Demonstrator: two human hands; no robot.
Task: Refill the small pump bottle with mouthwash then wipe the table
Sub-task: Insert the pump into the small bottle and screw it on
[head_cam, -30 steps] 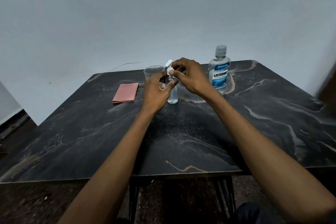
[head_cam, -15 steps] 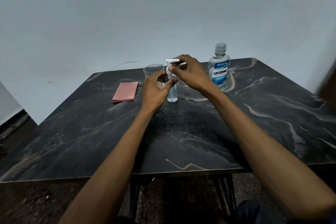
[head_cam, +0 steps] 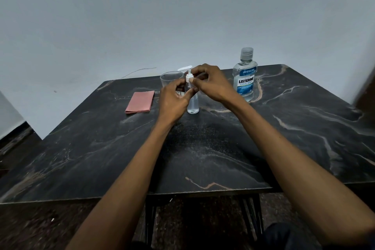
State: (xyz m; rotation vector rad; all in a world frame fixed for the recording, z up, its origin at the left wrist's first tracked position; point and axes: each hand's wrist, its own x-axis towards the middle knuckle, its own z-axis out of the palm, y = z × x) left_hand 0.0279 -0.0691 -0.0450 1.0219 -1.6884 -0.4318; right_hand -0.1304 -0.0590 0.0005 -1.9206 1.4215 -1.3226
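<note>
Two bare forearms reach forward over the near edge of the dark marble-pattern table (head_cam: 203, 158). The left hand (head_cam: 174, 101) holds the body of the small pump bottle (head_cam: 192, 105) with curled fingers and thumb; the bottle stands upright on the table, near the middle. The right hand (head_cam: 213, 85) pinches the white pump cap (head_cam: 189, 77) at the top of the bottle. A folded pink cloth (head_cam: 140, 101) lies flat to the left. Just behind the left hand stands a clear plastic cup (head_cam: 170, 79). To the right, apart from the hands, stands the mouthwash bottle (head_cam: 245, 79), upright, with its cap on.
</note>
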